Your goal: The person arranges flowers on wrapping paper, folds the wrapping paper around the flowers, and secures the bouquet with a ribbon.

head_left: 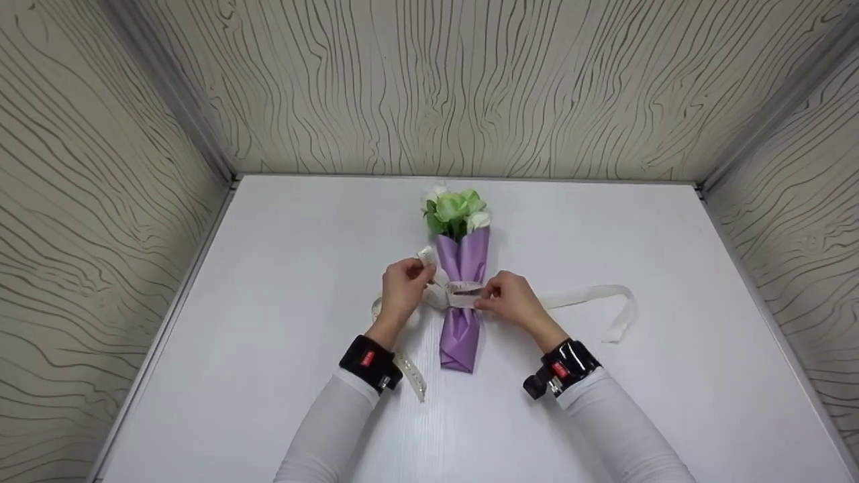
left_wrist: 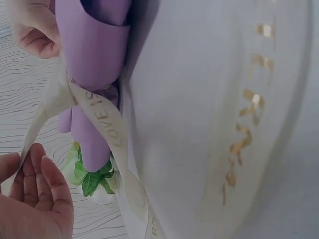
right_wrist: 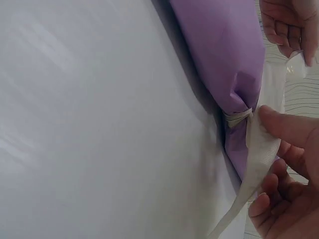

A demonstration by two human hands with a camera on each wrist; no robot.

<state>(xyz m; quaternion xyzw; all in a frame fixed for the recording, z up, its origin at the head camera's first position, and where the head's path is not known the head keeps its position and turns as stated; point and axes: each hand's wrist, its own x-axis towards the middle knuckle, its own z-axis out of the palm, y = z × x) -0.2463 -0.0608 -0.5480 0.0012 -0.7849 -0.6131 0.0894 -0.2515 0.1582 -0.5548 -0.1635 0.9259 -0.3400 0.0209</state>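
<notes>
A bouquet (head_left: 463, 258) in purple wrapping paper lies on the white table, its green and white flowers (head_left: 453, 206) at the far end. Cream ribbon (head_left: 464, 300) with gold lettering goes round its narrowed middle. Left of the bouquet, my left hand (head_left: 406, 285) pinches a ribbon end between thumb and fingertips, as the left wrist view also shows. On the other side my right hand (head_left: 513, 300) pinches a ribbon loop lying across the front of the wrap. In the right wrist view, the ribbon (right_wrist: 266, 129) passes beneath my right thumb, and gathered ribbon cinches the paper behind it.
One ribbon tail (head_left: 411, 377) trails toward the near edge under my left wrist. Another tail (head_left: 621, 302) stretches right across the white table (head_left: 302, 235) and bends back. Wood-grain patterned panels (head_left: 436, 87) stand at the back and both sides.
</notes>
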